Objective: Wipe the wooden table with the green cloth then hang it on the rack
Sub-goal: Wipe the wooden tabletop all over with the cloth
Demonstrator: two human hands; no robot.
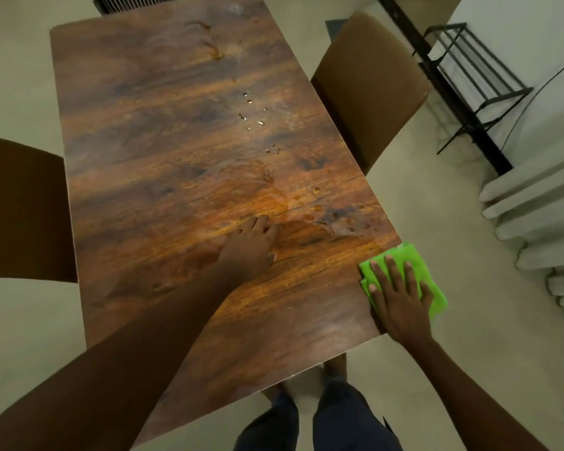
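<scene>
The wooden table (pixel 163 131) fills the middle of the head view, with water droplets and wet smears along its right half. A folded green cloth (pixel 419 265) lies at the table's right edge, partly hanging over it. My right hand (pixel 399 301) presses flat on the cloth with straight, spread fingers. My left hand (pixel 249 245) rests flat on the bare tabletop to the left of the cloth, near a wet patch. The black metal rack (pixel 469 83) stands on the floor at the upper right.
A brown chair (pixel 368 89) is pushed against the table's right side and another dark chair (pixel 23 209) stands at the left. White folded fabric (pixel 534 203) lies at the right. My feet (pixel 306 415) stand at the table's near end.
</scene>
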